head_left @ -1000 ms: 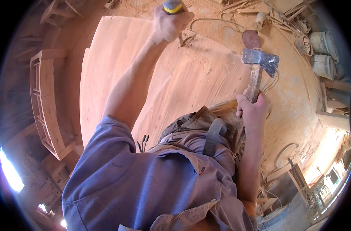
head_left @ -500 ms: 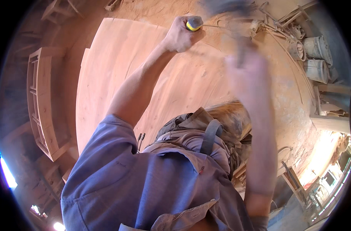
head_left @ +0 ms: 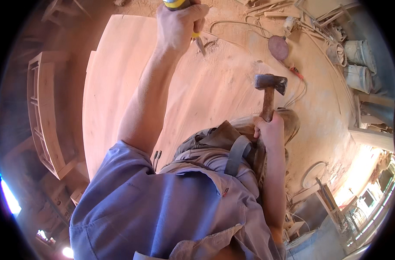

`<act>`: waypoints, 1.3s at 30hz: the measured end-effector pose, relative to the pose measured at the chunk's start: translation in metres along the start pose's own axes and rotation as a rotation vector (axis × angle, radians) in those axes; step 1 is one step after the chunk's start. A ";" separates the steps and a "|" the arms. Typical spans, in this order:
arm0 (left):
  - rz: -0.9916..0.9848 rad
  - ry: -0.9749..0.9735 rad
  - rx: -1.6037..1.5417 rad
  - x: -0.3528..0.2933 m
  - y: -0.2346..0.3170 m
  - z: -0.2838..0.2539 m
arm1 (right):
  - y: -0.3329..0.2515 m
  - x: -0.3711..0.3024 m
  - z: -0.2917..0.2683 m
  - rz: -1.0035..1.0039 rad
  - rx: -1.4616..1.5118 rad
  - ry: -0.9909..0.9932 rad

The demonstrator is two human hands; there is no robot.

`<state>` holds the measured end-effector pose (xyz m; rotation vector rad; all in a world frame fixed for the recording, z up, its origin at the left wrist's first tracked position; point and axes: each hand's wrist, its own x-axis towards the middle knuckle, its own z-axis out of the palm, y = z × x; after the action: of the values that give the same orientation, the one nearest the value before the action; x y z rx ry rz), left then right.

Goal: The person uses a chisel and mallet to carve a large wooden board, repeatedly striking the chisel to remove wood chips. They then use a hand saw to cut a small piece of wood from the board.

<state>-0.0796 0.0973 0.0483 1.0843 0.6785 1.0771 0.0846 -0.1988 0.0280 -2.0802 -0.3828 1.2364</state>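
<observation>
My left hand (head_left: 176, 30) is closed round a chisel (head_left: 200, 46) at the far edge of a large wooden panel (head_left: 132, 86). Its yellow and dark handle sticks out above my fist. Below the fist, the steel blade slants down to the panel's surface; whether the tip touches I cannot tell. My right hand (head_left: 271, 131) grips the wooden handle of a hammer (head_left: 270, 82), held upright near my right knee. The dark metal head sits over the panel's right side, apart from the chisel.
A corded tool with a round brown disc (head_left: 278, 47) lies on the dusty floor beyond the panel. Dusty buckets (head_left: 358, 78) and wood scraps line the right side. A wooden frame (head_left: 48, 117) stands at the left.
My left hand has moved left and away with the chisel, whose blade now shows. My right hand, blurred in motion before, has come down and nearer with the hammer.
</observation>
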 end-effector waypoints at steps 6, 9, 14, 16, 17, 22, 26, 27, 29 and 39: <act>0.053 -0.039 -0.081 0.028 -0.027 -0.026 | -0.008 0.013 0.003 0.017 0.102 -0.050; 0.041 0.051 0.223 0.024 -0.026 -0.019 | -0.009 0.022 0.009 0.040 0.087 -0.081; -0.083 0.243 0.314 0.025 -0.028 -0.012 | -0.015 0.029 0.016 0.061 0.000 -0.100; -0.095 0.222 0.220 0.027 -0.031 -0.012 | -0.020 0.028 0.016 0.074 -0.040 -0.095; -0.123 0.178 0.154 0.030 -0.031 -0.012 | -0.020 0.029 0.017 0.078 -0.026 -0.086; -0.179 -0.061 0.183 0.032 -0.027 -0.003 | -0.036 0.022 0.015 0.043 -0.014 -0.008; -0.150 0.088 0.224 0.028 -0.024 0.016 | -0.059 0.018 0.012 -0.085 -0.048 0.052; -0.147 0.147 0.251 0.027 -0.022 0.020 | -0.066 0.017 0.012 -0.119 -0.046 0.077; -0.081 0.137 0.153 0.023 -0.028 0.018 | -0.080 0.015 0.012 -0.194 -0.009 0.111; -0.013 -0.075 0.201 0.002 -0.032 -0.004 | -0.150 -0.005 0.003 -0.545 0.066 0.200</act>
<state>-0.0707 0.0980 0.0174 1.2851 0.7441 0.9671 0.0924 -0.0917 0.1322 -1.8471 -0.7430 0.7026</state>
